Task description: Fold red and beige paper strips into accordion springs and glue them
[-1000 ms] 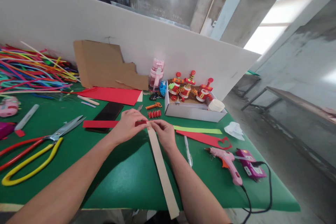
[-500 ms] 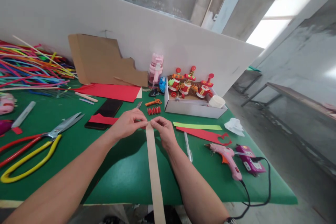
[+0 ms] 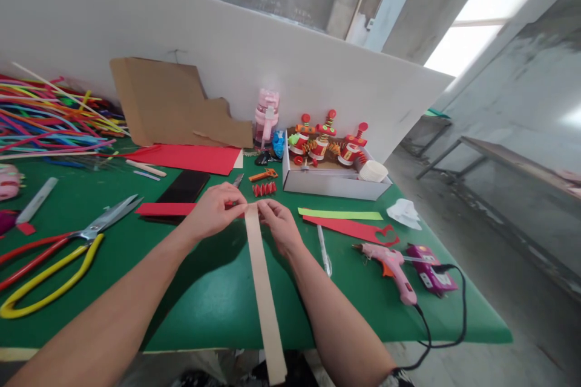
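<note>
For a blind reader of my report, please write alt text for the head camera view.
A person's left hand and right hand pinch one end of a beige strip over a green table. Scissors lie left, a pink glue gun right.

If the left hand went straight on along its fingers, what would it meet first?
Past the end of the tan strip at its fingers, the left hand would probably meet the right hand first; exact depth is hard to judge.

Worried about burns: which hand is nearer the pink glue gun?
Right. The right hand is left of the pink glue gun, across the pen; the left hand is farther left.
</note>
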`<state>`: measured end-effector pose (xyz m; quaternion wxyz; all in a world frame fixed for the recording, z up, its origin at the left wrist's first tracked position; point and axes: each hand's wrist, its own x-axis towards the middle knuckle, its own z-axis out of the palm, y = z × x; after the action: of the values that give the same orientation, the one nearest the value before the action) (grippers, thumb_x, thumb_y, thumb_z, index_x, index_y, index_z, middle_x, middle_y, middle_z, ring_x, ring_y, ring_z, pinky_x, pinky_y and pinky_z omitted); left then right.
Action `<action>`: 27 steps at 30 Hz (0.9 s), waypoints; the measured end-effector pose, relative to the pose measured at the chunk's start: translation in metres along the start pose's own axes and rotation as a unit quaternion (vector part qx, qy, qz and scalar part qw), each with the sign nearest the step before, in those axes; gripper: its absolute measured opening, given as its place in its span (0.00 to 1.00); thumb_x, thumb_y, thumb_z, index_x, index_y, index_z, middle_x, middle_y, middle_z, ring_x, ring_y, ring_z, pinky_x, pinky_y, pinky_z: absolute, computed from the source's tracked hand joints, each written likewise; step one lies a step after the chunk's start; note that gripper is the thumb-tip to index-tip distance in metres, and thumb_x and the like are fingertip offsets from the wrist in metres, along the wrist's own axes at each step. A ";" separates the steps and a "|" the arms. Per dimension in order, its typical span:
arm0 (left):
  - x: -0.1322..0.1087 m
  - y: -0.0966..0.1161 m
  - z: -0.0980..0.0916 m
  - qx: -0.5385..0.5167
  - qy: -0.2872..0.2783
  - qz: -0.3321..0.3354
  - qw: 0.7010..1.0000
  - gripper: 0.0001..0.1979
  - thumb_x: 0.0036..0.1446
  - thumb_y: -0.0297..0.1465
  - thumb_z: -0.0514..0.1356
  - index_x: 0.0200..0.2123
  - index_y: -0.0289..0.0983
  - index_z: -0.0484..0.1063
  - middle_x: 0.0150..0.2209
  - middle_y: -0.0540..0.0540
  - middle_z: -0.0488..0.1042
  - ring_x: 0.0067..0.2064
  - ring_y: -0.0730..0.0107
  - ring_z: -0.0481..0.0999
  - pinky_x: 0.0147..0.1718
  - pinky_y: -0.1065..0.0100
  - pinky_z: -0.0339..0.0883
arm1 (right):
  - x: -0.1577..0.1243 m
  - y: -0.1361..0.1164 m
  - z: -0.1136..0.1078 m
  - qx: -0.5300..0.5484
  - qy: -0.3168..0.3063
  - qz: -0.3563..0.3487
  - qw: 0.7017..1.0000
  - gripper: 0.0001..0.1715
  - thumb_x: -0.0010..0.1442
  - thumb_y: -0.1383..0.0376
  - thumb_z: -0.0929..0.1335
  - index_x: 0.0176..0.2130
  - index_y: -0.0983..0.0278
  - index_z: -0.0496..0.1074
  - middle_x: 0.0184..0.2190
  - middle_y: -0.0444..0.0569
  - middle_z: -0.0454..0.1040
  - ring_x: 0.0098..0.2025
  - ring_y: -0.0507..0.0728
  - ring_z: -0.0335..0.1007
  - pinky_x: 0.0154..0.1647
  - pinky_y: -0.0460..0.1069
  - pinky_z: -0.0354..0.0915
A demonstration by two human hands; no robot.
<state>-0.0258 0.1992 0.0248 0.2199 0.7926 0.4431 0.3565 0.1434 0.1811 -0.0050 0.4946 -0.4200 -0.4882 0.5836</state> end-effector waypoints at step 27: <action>-0.004 0.023 0.026 -0.315 0.089 -0.211 0.921 0.15 0.49 0.45 0.66 0.29 0.39 0.76 0.29 0.47 0.78 0.34 0.64 0.74 0.35 0.66 0.66 | 0.005 -0.004 -0.005 0.235 0.123 0.058 0.962 0.15 0.34 0.60 0.80 0.24 0.64 0.78 0.22 0.42 0.76 0.25 0.49 0.67 0.32 0.45 0.65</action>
<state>0.0051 0.1831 0.0222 0.4881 0.5351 0.4830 0.4922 0.1482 0.1871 -0.0024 0.6009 -0.3882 -0.2476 0.6534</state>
